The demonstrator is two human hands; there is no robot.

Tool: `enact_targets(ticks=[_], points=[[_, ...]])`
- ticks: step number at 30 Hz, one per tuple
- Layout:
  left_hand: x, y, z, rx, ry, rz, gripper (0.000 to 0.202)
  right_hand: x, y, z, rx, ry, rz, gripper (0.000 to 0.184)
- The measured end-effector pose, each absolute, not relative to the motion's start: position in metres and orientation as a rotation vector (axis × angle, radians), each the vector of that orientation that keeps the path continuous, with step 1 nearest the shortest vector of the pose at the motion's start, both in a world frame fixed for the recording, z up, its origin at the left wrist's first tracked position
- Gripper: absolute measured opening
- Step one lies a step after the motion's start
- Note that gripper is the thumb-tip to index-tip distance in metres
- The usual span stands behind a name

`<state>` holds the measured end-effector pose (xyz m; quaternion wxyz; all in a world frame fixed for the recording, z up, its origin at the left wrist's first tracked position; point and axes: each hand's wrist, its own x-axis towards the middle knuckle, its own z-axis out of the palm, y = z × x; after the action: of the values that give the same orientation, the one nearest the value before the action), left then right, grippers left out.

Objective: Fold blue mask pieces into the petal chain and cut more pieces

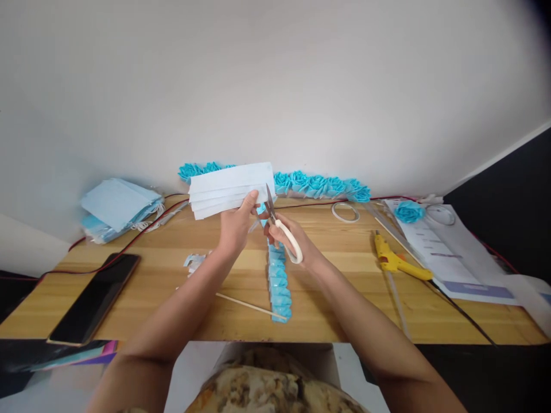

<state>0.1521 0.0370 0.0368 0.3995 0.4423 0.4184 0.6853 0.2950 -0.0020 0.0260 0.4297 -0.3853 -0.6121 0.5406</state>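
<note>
My left hand [236, 223] pinches a pale pleated face mask [228, 186] by its lower right corner, thumb on top. My right hand [290, 238] is wrapped round white-handled scissors [289, 241]. The blades point up, close against the right edge of the mask. Whether they touch it I cannot tell. Under my hands a column of folded blue pieces [279, 281] runs towards the table's front edge. A thin wooden stick [245, 302] lies with one end across the column.
Blue fabric roses [316, 184] line the wall. A stack of masks [120, 206] and a phone [94, 298] lie left; white scraps [196, 264] near my left forearm. Right are a tape ring [345, 213], a yellow glue gun [398, 263], a single rose [408, 211] and printed paper [447, 252].
</note>
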Motion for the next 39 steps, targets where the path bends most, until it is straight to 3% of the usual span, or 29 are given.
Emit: enact_targets(ticks=[9, 14, 28, 39], points=[[0.157, 0.031, 0.037, 1.117, 1.027, 1.625, 0.024, 0.292, -0.001, 0.02, -0.937, -1.483, 1.306, 0.053], [0.158, 0.029, 0.038, 1.101, 1.204, 1.61, 0.032, 0.292, -0.001, 0.021, -0.958, -1.456, 1.305, 0.056], [0.16, 0.024, 0.04, 1.129, 1.173, 1.607, 0.032, 0.293, -0.002, 0.02, -1.029, -1.415, 1.247, 0.058], [0.161, 0.023, 0.042, 1.092, 1.174, 1.576, 0.031, 0.291, -0.002, 0.02, -1.02, -1.388, 1.244, 0.049]])
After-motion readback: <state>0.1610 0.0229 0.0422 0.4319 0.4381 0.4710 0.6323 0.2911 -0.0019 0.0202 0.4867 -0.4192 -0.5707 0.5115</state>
